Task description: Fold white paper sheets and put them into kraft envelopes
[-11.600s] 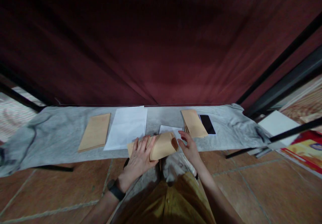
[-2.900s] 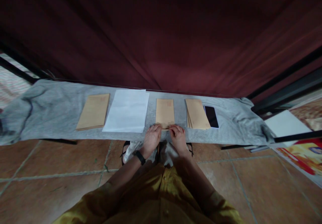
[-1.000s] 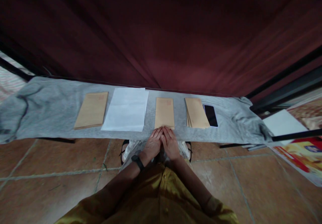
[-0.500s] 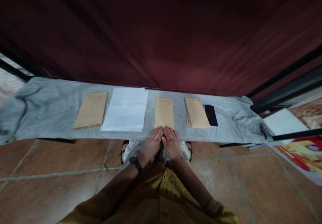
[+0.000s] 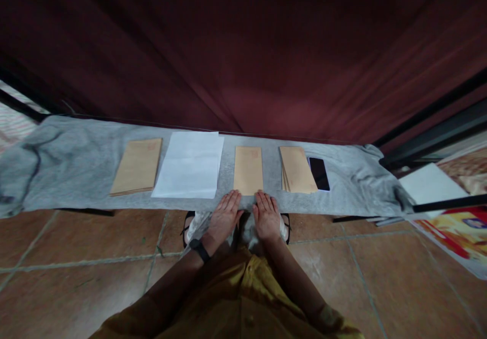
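Observation:
A single brown envelope (image 5: 248, 170) with a small red print in its top right corner lies flat and upright before me. My left hand (image 5: 225, 214) rests flat at its lower left corner, fingers stretched out. At the lower right corner lies my right hand (image 5: 267, 217), also flat with fingers extended. Neither hand grips anything; the fingertips touch or nearly touch the envelope's bottom edge. To the left is a small stack of white paper sheets (image 5: 188, 165). Right of the envelope, several more brown envelopes (image 5: 297, 169) lie slightly fanned.
Farther left sits a pile of brown envelopes (image 5: 137, 166). A phone (image 5: 319, 174) with a dark screen touches or nearly touches the fanned envelopes. Everything lies on a narrow bench covered in grey cloth (image 5: 353, 181). A dark red curtain (image 5: 243, 65) hangs behind it.
My hands have moved apart along the envelope's bottom edge, the left one leftward and the right one rightward. The envelope stays in place.

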Action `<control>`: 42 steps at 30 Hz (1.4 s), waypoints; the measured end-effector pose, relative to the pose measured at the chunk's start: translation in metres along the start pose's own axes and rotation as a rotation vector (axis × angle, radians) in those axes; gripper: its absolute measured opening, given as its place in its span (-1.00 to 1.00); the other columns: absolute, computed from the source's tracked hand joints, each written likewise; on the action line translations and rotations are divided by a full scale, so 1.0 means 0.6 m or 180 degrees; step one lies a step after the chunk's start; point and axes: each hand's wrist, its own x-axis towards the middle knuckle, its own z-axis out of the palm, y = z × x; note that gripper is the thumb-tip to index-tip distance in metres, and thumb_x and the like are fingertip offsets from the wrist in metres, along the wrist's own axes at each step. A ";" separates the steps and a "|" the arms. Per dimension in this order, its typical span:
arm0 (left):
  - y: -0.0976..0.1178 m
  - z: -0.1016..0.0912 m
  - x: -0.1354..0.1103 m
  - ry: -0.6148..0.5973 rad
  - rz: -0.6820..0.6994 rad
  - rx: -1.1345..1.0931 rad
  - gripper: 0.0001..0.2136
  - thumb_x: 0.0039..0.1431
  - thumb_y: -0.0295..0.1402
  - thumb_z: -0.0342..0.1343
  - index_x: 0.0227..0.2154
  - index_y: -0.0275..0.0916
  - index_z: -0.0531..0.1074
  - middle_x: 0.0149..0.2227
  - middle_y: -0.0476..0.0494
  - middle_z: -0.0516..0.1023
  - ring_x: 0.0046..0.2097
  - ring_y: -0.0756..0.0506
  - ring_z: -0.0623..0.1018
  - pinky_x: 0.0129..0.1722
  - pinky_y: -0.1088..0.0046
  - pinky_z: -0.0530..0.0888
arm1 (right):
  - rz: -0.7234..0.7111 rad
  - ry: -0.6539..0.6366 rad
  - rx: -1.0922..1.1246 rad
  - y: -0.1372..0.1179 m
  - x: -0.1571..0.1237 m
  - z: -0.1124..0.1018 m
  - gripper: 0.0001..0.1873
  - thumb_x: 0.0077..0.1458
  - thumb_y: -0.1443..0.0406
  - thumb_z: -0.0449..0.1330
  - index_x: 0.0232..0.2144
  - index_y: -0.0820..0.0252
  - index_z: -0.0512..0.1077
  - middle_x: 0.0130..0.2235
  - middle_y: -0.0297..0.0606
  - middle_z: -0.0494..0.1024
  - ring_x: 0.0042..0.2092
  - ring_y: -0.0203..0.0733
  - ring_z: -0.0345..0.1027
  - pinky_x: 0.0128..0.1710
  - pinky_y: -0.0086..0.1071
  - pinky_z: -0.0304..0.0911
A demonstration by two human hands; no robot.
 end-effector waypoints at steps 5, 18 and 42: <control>0.000 -0.010 -0.004 0.0031 -0.0081 0.0101 -0.50 0.41 -0.23 -0.09 0.30 -0.39 0.23 0.33 -0.38 0.33 0.38 -0.26 0.27 0.38 0.05 0.21 | 0.0040 0.0095 -0.0013 0.006 -0.002 -0.004 -0.51 0.44 0.24 -0.09 0.31 0.24 0.27 0.32 -0.03 0.34 0.36 0.01 0.16 0.36 0.03 -0.04; 0.050 0.022 0.041 -0.0262 0.0146 0.0184 -0.50 0.35 -0.45 -0.14 0.32 -0.37 0.21 0.39 -0.28 0.23 0.44 -0.18 0.14 0.41 0.14 0.16 | 0.0052 -0.0003 -0.0301 -0.001 0.003 -0.006 -0.50 0.45 0.24 -0.13 0.28 0.35 0.32 0.32 -0.03 0.33 0.37 -0.01 0.12 0.39 -0.02 -0.08; 0.006 -0.006 0.006 -0.0021 -0.0093 0.0375 -0.46 0.42 -0.21 -0.12 0.33 -0.46 0.18 0.36 -0.42 0.26 0.41 -0.24 0.21 0.40 0.08 0.18 | 0.0034 -0.0010 -0.0426 0.017 0.005 -0.007 -0.50 0.45 0.25 -0.10 0.32 0.30 0.26 0.33 -0.05 0.32 0.37 -0.02 0.13 0.38 -0.03 -0.09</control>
